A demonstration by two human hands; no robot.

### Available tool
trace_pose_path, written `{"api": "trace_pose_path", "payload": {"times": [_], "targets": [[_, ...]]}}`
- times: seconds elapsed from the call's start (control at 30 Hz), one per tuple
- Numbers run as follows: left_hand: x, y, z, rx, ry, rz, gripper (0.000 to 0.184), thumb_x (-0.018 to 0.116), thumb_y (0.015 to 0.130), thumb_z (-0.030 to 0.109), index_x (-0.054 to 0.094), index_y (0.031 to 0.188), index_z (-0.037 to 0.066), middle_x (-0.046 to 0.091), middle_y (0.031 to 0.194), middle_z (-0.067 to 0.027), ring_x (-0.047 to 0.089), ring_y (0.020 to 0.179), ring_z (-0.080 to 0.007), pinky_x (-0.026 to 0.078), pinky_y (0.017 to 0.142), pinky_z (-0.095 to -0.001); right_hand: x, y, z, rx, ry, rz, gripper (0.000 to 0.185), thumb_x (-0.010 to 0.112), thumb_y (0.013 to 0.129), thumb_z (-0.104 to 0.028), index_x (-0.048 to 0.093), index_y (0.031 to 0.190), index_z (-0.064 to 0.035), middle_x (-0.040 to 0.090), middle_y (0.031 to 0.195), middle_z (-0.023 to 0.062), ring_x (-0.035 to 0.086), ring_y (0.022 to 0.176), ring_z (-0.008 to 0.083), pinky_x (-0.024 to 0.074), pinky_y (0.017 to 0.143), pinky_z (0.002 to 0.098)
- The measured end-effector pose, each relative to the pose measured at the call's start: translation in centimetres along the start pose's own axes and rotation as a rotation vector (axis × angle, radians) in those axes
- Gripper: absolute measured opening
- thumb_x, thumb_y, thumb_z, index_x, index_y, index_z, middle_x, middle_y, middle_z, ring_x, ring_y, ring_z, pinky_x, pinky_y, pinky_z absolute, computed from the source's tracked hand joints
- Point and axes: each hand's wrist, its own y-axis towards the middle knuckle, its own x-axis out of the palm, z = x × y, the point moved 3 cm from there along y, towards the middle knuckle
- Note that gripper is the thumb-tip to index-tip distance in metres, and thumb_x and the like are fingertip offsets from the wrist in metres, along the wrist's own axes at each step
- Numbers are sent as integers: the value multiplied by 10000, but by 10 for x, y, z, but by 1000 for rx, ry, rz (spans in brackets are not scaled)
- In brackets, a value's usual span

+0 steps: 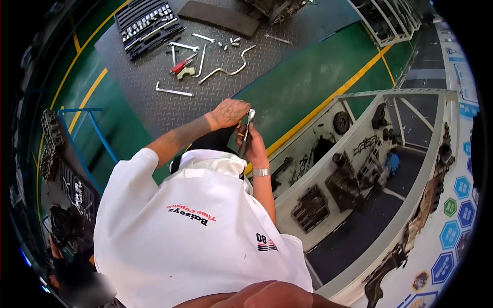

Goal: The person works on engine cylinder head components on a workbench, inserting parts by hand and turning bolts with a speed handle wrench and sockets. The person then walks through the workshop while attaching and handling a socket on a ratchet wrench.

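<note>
A shiny ratchet wrench (248, 126) is held upright close in front of my body, its round head at the top. My right hand (253, 146), with a metal watch at the wrist, is closed round its dark handle. At the wrench head my left hand (230, 112) is closed, knuckles up, fingertips mostly hidden. Beyond my hands, on a metal plate (138, 102), lie an L-shaped wrench (174, 93), a bent rod (228, 72), a red-handled tool (181, 65), several wrenches and small sockets. An open socket set (146, 28) sits farther left.
A grey-framed bench (382, 95) on the right holds a wheel (341, 122) and dark metal parts (310, 208). A blue frame (97, 133) and engine parts (50, 133) stand left. Past the plate's tools lies a flat dark board (218, 18). Part of another person shows lower left.
</note>
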Motion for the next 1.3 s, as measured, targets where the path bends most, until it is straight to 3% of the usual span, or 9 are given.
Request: {"api": "trace_pose_path", "payload": {"times": [0.2, 0.27, 0.47, 0.67, 0.77, 0.87, 0.97, 1.13, 1.3], "targets": [[80, 59, -34, -2, -66, -74, 285, 556, 820, 190, 558, 1041, 11, 556, 987, -108, 589, 916, -234, 490, 723, -331, -49, 89, -93, 94, 52, 33, 591, 372, 936, -666, 503, 825, -100, 397, 558, -25, 310, 449, 85, 260, 448, 241], [83, 112, -49, -87, -175, -419, 313, 548, 836, 182, 556, 1081, -13, 570, 1046, -133, 596, 981, -251, 495, 754, -346, -62, 106, -146, 103, 9, 168, 580, 392, 941, -648, 505, 806, -96, 379, 554, -34, 289, 443, 73, 227, 425, 231], [109, 205, -122, -121, -531, -28, 263, 618, 869, 198, 584, 1022, -13, 592, 905, -142, 612, 893, -320, 493, 800, -396, -65, 146, -288, 44, -581, 148, 521, 399, 993, -536, 591, 880, -65, 353, 545, -52, 288, 462, 59, 206, 437, 227], [99, 219, -189, -411, -653, -285, 231, 633, 871, 211, 625, 1012, 29, 637, 974, -157, 616, 935, -321, 496, 812, -401, -50, 195, -364, 82, -262, 141, 545, 369, 993, -556, 523, 759, -88, 342, 524, -49, 275, 446, 77, 219, 431, 258], [111, 182, -215, -754, -525, -164, 262, 605, 920, 196, 630, 1110, 17, 669, 995, -166, 649, 864, -324, 517, 780, -379, -86, 270, -402, -129, -914, 120, 498, 433, 990, -499, 563, 834, -45, 480, 609, 12, 427, 512, 139, 323, 475, 284], [115, 180, -224, -1315, -1091, 11, 268, 583, 946, 125, 547, 1183, 5, 679, 951, -124, 658, 847, -183, 518, 741, -314, -138, 370, -406, -345, -1674, 140, 378, 566, 934, -381, 587, 953, -4, 660, 838, 163, 657, 796, 332, 487, 650, 406], [138, 198, -225, -1422, -1184, 384, 218, 562, 965, 109, 524, 1159, 16, 675, 944, -98, 639, 854, -152, 515, 749, -296, -189, 454, -407, -211, -1943, 12, 283, 607, 885, -282, 592, 986, -19, 655, 943, 246, 627, 960, 421, 501, 773, 498], [133, 339, -246, -1304, -823, 523, 147, 578, 938, 60, 550, 1072, 4, 679, 925, -97, 623, 868, -151, 493, 768, -282, -188, 525, -423, -689, -2264, -183, 227, 551, 821, -134, 670, 997, -57, 594, 1098, 201, 586, 1042, 380, 512, 866, 480], [137, 473, -302, -937, -81, 431, 137, 685, 848, 45, 628, 969, 14, 659, 995, -109, 618, 806, -175, 489, 702, -301, -185, 561, -444, -607, -2276, -455, 244, 512, 831, -131, 700, 978, -77, 581, 1127, 167, 568, 1079, 350, 502, 892, 458]]}}
